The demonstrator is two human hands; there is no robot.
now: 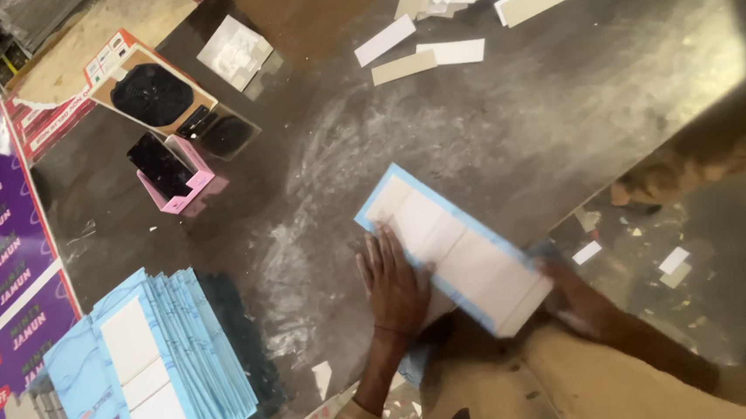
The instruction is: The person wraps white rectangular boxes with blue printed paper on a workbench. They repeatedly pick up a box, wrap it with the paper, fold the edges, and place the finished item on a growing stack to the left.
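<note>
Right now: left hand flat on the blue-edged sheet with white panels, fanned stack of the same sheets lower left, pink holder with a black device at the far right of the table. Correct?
One error. The pink holder with the black device stands upper left on the table, not far right. The head view shows it. The rest holds: left hand flat on the blue-edged sheet, fanned stack lower left.

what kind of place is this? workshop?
Likely a small packaging or box-making workshop. Both hands, left hand and right hand, press a flat blue-edged card sheet on a worn metal table; a fanned stack of matching sheets and card offcuts lie nearby.
</note>
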